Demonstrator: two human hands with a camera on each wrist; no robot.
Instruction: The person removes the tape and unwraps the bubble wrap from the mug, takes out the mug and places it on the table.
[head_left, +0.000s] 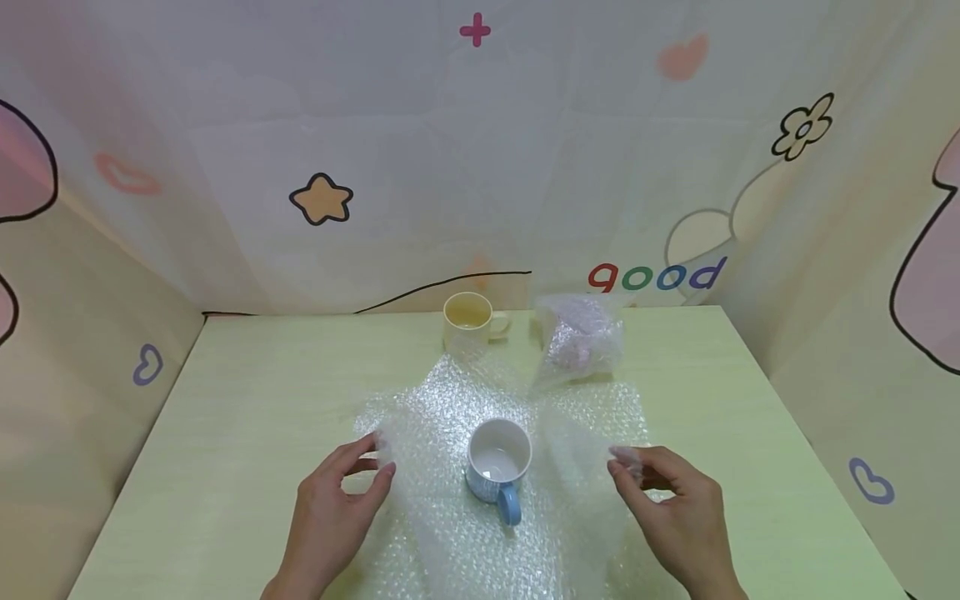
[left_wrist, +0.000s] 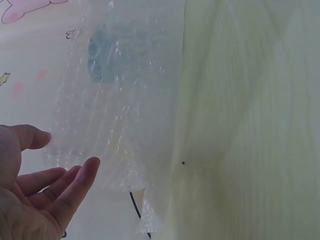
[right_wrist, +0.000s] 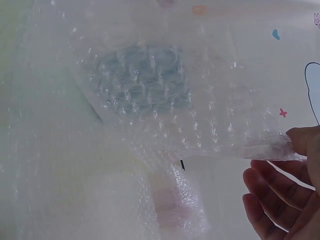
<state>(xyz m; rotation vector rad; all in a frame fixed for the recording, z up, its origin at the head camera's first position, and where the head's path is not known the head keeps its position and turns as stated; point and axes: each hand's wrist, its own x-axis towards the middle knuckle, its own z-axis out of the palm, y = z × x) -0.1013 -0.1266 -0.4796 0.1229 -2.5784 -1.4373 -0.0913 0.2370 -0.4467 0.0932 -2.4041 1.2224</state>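
A blue mug (head_left: 487, 487) with a white inside stands upright on a sheet of bubble wrap (head_left: 517, 558), its handle towards me. Both sides of the sheet are raised beside the mug. At the left raised edge is my left hand (head_left: 337, 508), thumb and fingers apart; in the left wrist view the fingers (left_wrist: 75, 192) are against the film with a gap between them and the thumb. My right hand (head_left: 678, 508) pinches the right raised edge between thumb and fingertips. Through the film, the right wrist view shows the mug (right_wrist: 145, 77) as a blurred blue shape.
Behind the sheet stands a yellow mug (head_left: 467, 321), its handle to the right. A pinkish object wrapped in bubble wrap (head_left: 585, 333) lies at the back right. The pale wooden table (head_left: 247, 400) is bordered by a printed cloth (head_left: 420, 150) at the back and sides.
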